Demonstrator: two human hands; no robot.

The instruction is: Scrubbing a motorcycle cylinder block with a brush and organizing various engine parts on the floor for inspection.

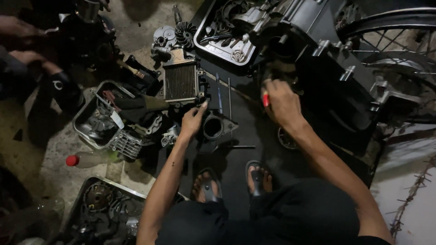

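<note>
so i was squatting on the black mat (236, 159) in my sandals, engine bits spread all around me. my right hand (281, 102) was up against the big dark engine case (313, 59), fingers wrapped tight round a red-handled tool (265, 100). only the red grip showed, the working end was tucked behind my hand so i couldn't tell what sort of tool it was or what it was touching.

my left hand (194, 120) was stretched out low over the mat, fingers loosely curled with the tips spread a bit, right at the edge of the round cylinder piece (213, 127) with the big bore hole in it. couldn't tell if i actually had a grip on anything there or was just resting on the clutter beside it.

just above my left hand sat the small finned radiator (180, 81), lying flat, and a couple of long thin rods (229, 97) lay just beside it on the mat. further up was a metal tray (222, 50) full of gears and small parts, touching the engine case. off to my left was another tray (86, 118) with the finned cylinder head (125, 143) leaning at its corner, and near that a plastic bottle with a red cap (86, 159) lying on its side on the concrete. a spoked wheel (395, 41) stood off at the top right. someone else's arm (27, 56) was over at the far left, well apart from me.
</note>
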